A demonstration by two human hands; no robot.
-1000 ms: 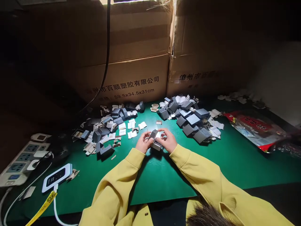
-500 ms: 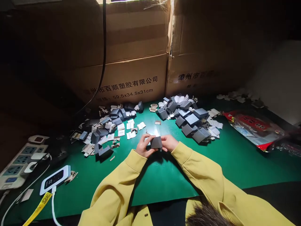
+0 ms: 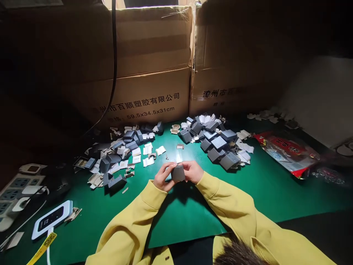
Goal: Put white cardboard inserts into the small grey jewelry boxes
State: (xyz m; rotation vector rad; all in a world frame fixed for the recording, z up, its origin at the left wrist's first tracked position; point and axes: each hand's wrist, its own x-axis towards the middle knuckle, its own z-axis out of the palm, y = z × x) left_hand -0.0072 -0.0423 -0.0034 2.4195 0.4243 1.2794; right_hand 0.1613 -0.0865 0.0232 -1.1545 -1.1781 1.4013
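Between my two hands is a small dark grey box (image 3: 178, 173), raised just above the green table (image 3: 190, 221). My left hand (image 3: 164, 177) grips its left side, thumb below and fingers on top. On its right side my right hand (image 3: 193, 171) is closed, fingertips partly hidden behind the box. Beyond, to the right, lies a heap of similar grey boxes (image 3: 219, 142) mixed with white paper pieces. A looser pile of grey box parts (image 3: 114, 180), white papers (image 3: 136, 159) and brown card scraps (image 3: 96, 180) spreads to the left.
Large cardboard cartons (image 3: 149, 88) stand along the back, with a black cable (image 3: 114, 55) hanging before them. At left are a power strip (image 3: 16, 191) and a white device (image 3: 52, 219) with a cable. A red and clear plastic bag (image 3: 286, 152) lies at right.
The view has shifted, so most things appear slightly further left. Both hands still hold the grey box, which now looks tilted a little differently.
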